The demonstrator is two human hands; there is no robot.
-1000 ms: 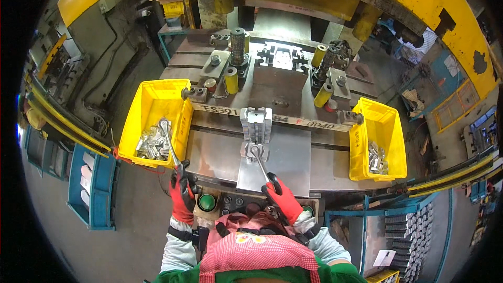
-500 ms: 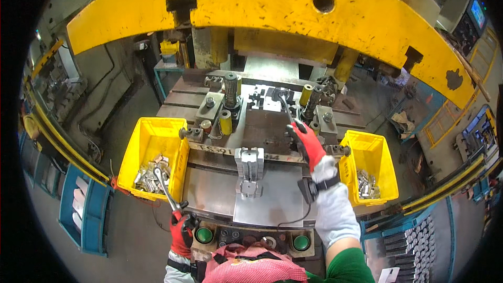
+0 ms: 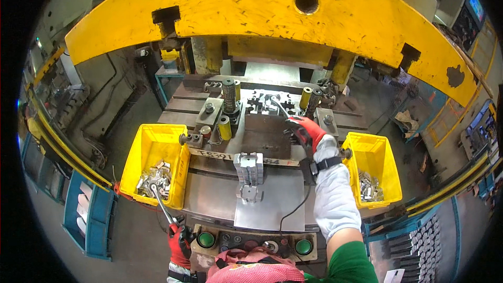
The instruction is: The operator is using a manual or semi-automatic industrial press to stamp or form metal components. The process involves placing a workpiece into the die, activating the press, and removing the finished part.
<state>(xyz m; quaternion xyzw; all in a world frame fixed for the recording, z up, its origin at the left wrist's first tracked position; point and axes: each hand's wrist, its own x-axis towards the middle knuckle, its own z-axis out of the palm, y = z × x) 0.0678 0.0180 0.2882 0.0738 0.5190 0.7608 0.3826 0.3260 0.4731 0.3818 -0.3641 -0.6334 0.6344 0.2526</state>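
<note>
My right hand (image 3: 306,132), in a red and black glove, is closed around a metal rod with a round head (image 3: 281,107). The rod reaches forward over the press die (image 3: 257,99), its head at the die's bright, slotted top; whether it touches cannot be told. Lower left, my left hand (image 3: 180,242), gloved alike, grips a similar round-headed metal rod (image 3: 163,207). That rod's head is over the small metal pieces (image 3: 161,173) in the left yellow bin (image 3: 181,170). Between my hands, a stack of grey metal parts (image 3: 249,169) stands on the metal plate (image 3: 277,207).
A yellow press beam (image 3: 236,8) arches overhead. Guide posts (image 3: 229,97) flank the die. Right, another yellow bin (image 3: 373,149) holds metal pieces. The control panel with green buttons (image 3: 206,239) lies near my body. A dark cable (image 3: 293,207) hangs from my right wrist.
The right rod's head has shifted slightly left on the die, and the dark patch around it is gone, leaving brighter slotted metal. My left hand has lowered slightly, still holding its rod.
</note>
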